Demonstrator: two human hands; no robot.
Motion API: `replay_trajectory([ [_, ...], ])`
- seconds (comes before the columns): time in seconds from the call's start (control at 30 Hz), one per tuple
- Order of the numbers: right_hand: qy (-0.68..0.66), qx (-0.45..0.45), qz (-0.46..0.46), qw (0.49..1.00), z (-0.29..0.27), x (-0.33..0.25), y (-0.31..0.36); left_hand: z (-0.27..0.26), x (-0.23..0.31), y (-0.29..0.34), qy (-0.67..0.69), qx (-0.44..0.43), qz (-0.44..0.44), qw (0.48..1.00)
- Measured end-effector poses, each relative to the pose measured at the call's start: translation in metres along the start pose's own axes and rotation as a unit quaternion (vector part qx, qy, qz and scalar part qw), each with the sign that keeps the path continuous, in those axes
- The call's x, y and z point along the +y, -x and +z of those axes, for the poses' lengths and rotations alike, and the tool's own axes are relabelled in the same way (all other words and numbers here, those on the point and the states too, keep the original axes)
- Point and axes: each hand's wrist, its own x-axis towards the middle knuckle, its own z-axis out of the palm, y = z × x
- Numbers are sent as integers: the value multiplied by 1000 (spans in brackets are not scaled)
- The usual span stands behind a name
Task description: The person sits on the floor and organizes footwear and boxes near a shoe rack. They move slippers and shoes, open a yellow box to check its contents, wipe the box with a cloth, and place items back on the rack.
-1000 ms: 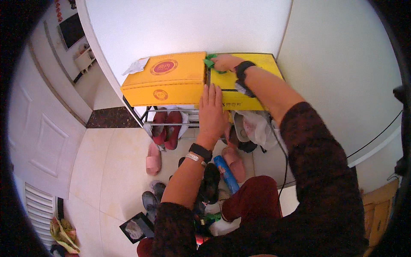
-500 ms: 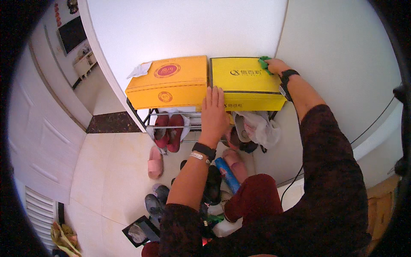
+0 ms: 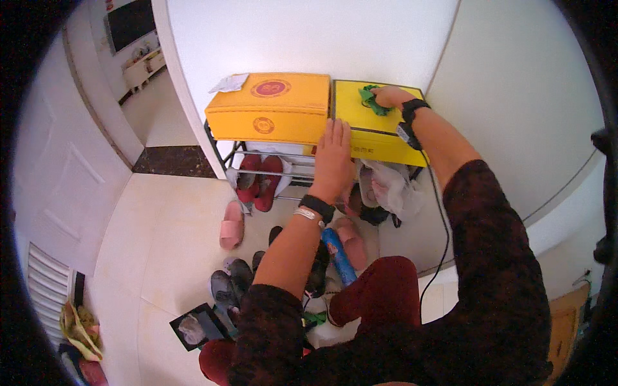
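Note:
Two shoe boxes rest side by side on a metal shoe rack [image 3: 293, 174] against the white wall. On the lid of the yellow shoe box [image 3: 351, 96], my right hand [image 3: 389, 96] presses a bunched green cloth [image 3: 373, 101], its fingers closed on it. My left hand [image 3: 334, 161] lies flat against the front of the yellow box near its left end, fingers stretched upward. Beside it on the left stands the orange shoe box [image 3: 270, 106], with a crumpled white paper [image 3: 230, 83] on its back left corner.
Red shoes [image 3: 259, 183] and a plastic bag [image 3: 393, 190] with footwear sit on the rack. On the floor lie pink slippers [image 3: 232, 225], dark shoes [image 3: 232, 283], a blue cylinder [image 3: 339, 257] and an open black box [image 3: 196, 327]. A black cable [image 3: 444, 238] hangs by my right arm.
My right hand has moved the green cloth leftward across the yellow lid, away from its back right corner. My left hand stays against the box front. The whole view has shifted and tilted slightly.

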Motion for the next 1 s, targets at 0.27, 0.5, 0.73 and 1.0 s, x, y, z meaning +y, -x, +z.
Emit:
replay_trajectory([
  [0.27,-72,-25,-75,994,7,-76,-33,3,3,0,46,2,-29,999],
  [0.5,-119,158,-151,969,43,-58,82,0,-2,5,18,-13,-4,1000],
  [0.73,-194,288,48,937,55,31,156,-4,-2,0,-7,-22,4,1000],
  [1.0,-170,356,-15,919,87,-1,149,2,2,0,34,-27,-17,999],
])
